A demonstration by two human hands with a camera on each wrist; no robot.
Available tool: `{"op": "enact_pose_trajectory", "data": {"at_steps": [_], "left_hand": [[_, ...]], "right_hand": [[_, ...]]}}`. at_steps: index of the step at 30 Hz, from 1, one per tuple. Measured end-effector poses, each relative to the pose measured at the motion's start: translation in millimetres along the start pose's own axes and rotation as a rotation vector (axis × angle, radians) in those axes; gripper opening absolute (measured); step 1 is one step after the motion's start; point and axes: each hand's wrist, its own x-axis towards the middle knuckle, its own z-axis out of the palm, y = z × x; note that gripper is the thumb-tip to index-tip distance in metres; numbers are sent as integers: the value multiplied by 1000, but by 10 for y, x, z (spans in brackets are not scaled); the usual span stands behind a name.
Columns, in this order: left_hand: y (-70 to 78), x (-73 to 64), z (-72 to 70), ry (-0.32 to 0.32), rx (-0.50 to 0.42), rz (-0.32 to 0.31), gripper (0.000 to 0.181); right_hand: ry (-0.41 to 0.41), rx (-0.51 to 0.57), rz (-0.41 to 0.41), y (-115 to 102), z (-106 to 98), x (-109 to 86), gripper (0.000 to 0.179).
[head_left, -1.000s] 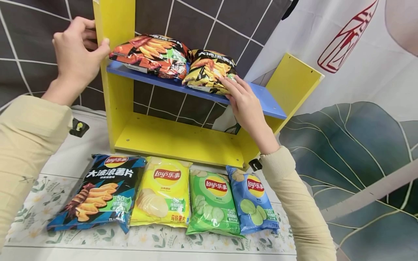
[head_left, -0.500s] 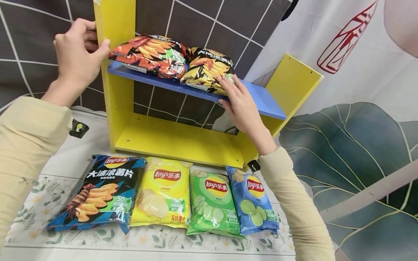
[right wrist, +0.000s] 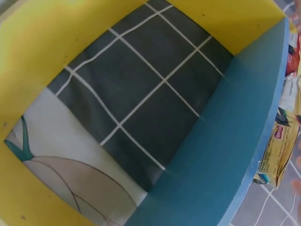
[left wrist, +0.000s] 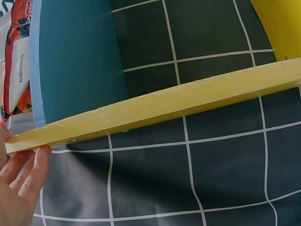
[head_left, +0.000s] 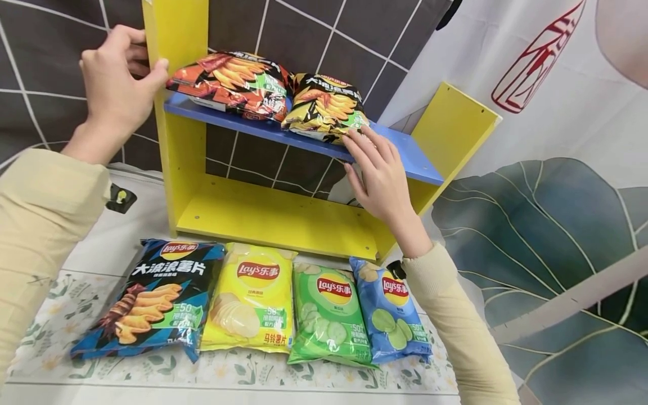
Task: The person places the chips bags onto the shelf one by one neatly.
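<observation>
In the head view my left hand (head_left: 118, 81) grips the left side panel (head_left: 177, 34) of a yellow and blue shelf, thumb in front and fingers behind. The left wrist view shows its fingers (left wrist: 33, 176) against the panel's edge (left wrist: 150, 101). On the blue upper board (head_left: 405, 152) lie an orange-red chip bag (head_left: 233, 84) and, beside it, a gold and black chip bag (head_left: 326, 107). My right hand (head_left: 379, 171) has its relaxed fingers at the gold bag's lower right corner. Whether the fingertips touch the bag cannot be told.
Below the shelf, a row of chip bags lies on a flowered cloth (head_left: 243, 374): black-blue (head_left: 157, 298), yellow (head_left: 248, 298), green (head_left: 331, 315) and blue (head_left: 392, 315). The shelf's yellow lower board (head_left: 283, 219) sits behind them. Its right side panel (head_left: 453, 124) is lower.
The gold bag shifted slightly left at first. My right hand has since come down and a little right, off the bag's front. My left hand stays on the panel.
</observation>
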Motion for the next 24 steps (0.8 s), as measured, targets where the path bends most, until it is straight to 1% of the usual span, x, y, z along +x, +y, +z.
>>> {"op": "enact_pose_trajectory", "data": {"at_steps": [3, 5, 7, 13, 16, 21, 24], "left_hand": [[4, 8, -5, -2, 1, -2, 36], [7, 11, -7, -7, 4, -7, 37], [9, 12, -10, -9, 6, -13, 37], [9, 9, -23, -13, 16, -17, 38], [5, 5, -24, -18, 22, -15, 38], [4, 7, -13, -19, 13, -2, 38], [7, 9, -19, -11, 9, 5, 38]], "right_hand": [[75, 1, -82, -34, -15, -90, 39], [92, 0, -118, -59, -27, -167, 37], [83, -3, -144, -80, -43, -252, 34], [5, -17, -195, -130, -111, -540, 27], [-49, -10, -205, -179, -168, -697, 26], [-151, 4, -200, -258, -268, -982, 24], [-211, 7, -208, -290, -306, -1136, 31]]}}
